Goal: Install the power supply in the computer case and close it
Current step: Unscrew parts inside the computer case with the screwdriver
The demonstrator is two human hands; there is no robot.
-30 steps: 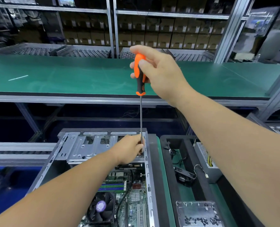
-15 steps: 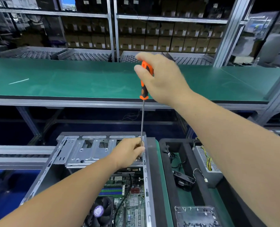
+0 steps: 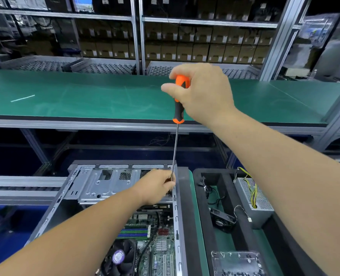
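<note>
The open computer case [image 3: 85, 186] lies below me, its motherboard [image 3: 161, 246] exposed. A long screwdriver [image 3: 178, 110] with an orange and black handle stands nearly upright over the case's far right corner. My right hand [image 3: 203, 94] grips the handle from the top. My left hand [image 3: 155, 186] rests on the silver drive bracket [image 3: 105, 186] and pinches the shaft near its tip, hiding the tip. The grey power supply [image 3: 252, 198] with yellow wires sits outside the case, in the black tray [image 3: 211, 236] to the right.
A small black fan [image 3: 223, 220] lies in the tray beside the power supply. A clear box of screws [image 3: 237, 263] sits at the tray's near end. A green bench shelf [image 3: 85, 98] runs across above, with stacked boxes on racks behind it.
The view has tilted slightly, so everything sits a little lower in frame. My right hand has shifted its fingers on the handle. My left hand has stayed on the shaft.
</note>
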